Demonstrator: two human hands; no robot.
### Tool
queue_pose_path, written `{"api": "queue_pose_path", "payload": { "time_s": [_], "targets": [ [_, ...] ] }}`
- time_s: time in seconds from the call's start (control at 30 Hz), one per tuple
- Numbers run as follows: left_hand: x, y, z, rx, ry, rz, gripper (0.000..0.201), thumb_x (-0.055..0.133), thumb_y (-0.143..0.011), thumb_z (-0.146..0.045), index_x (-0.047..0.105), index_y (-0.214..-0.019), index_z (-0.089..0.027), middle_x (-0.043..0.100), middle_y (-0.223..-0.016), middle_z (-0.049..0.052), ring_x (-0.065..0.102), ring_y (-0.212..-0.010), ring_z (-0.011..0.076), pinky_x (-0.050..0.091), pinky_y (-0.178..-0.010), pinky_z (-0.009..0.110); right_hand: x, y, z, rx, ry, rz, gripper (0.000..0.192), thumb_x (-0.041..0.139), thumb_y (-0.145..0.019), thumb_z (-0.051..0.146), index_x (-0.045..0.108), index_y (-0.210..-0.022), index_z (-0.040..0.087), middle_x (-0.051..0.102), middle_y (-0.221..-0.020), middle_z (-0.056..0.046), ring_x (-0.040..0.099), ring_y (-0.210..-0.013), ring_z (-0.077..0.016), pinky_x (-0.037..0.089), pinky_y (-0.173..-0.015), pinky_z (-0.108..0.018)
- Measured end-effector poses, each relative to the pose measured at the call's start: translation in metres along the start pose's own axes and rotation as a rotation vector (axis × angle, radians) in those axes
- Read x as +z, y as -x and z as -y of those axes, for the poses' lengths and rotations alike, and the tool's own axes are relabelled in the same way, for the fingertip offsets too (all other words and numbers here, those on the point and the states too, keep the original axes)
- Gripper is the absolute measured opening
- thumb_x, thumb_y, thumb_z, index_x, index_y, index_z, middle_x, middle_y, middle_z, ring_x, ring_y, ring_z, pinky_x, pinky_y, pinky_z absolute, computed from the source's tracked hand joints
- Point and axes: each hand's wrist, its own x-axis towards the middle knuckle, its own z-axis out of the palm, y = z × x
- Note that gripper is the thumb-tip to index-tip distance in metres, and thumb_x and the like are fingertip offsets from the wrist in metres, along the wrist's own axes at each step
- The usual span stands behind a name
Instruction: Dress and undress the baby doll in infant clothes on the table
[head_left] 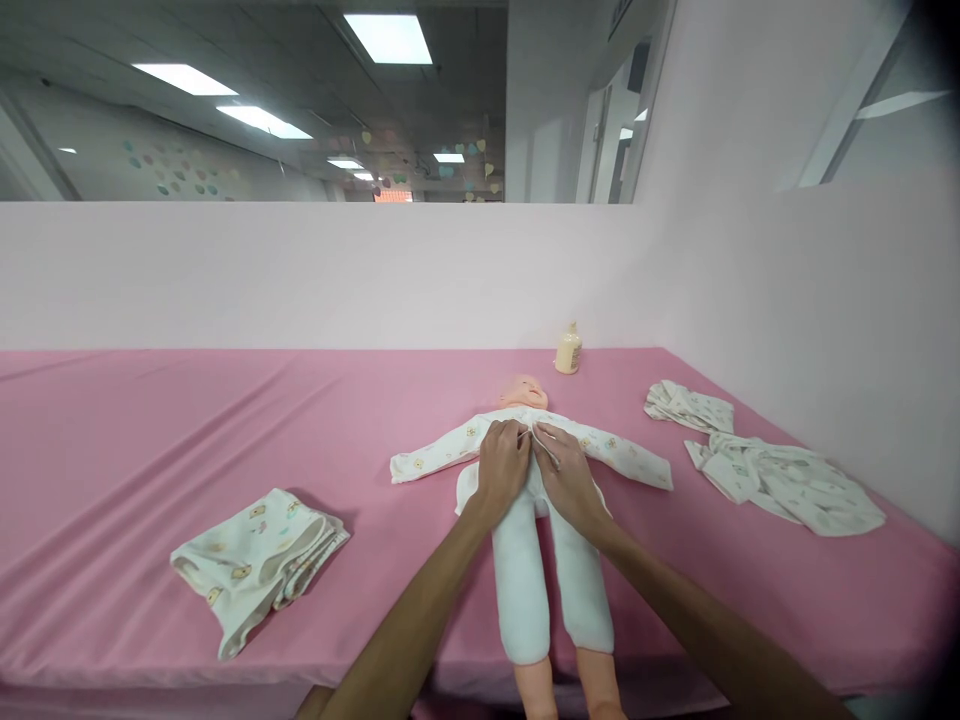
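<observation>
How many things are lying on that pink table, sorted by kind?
Dolls: 1, the baby doll under both hands, left hand and right hand
Bottles: 1, the cream bottle
Loose cloth items: 2, the folded garment and the crumpled clothes
Total: 4

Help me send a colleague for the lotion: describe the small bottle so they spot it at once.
On the pink-covered table, look to the far edge by the wall, just beyond the doll's head. The bottle stands upright there, the only hard, cream-yellow thing among soft printed clothes.
</observation>
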Motion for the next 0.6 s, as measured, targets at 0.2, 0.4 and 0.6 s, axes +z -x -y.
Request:
{"api": "queue_pose_path", "payload": {
  "time_s": [0.2,0.4,0.6],
  "targets": [
    [-0.002,0.0,0.0,-0.008,0.097,0.004,0.024,0.041,-0.091,-0.02,0.043,-0.067,-0.019,0.06,-0.078,0.004,0.048,-0.078,0.0178,0.033,-0.07,0.029,0.0,0.007,0.007,0.016,-0.075,0.024,0.043,0.037,-0.098,0.033,0.057,-0.134,0.022,0.054,-0.141,-0.007,0.045,-0.135,-0.0215,0.034,-0.116,-0.045],
    [-0.004,-0.004,0.001,-0.131,0.297,0.056,0.022,0.045,-0.087,-0.023,0.056,-0.068,-0.018,0.062,-0.073,0.001,0.05,-0.07,0.0146,0.035,-0.066,0.026,-0.004,0.005,0.016,0.073,-0.144,0.071,0.043,0.04,-0.096,0.03,0.057,-0.135,0.024,0.049,-0.146,-0.004,0.043,-0.137,-0.0224,0.034,-0.117,-0.045],
    [-0.006,-0.006,0.006,-0.22,0.517,0.122,0.019,0.049,-0.082,-0.026,0.058,-0.067,-0.017,0.056,-0.067,-0.001,0.045,-0.064,0.0117,0.033,-0.06,0.023,-0.002,0.005,0.021,0.125,-0.151,0.097,0.055,0.035,-0.088,0.014,0.052,-0.14,0.02,0.045,-0.148,-0.002,0.036,-0.141,-0.0205,0.027,-0.121,-0.043]
  ]
}}
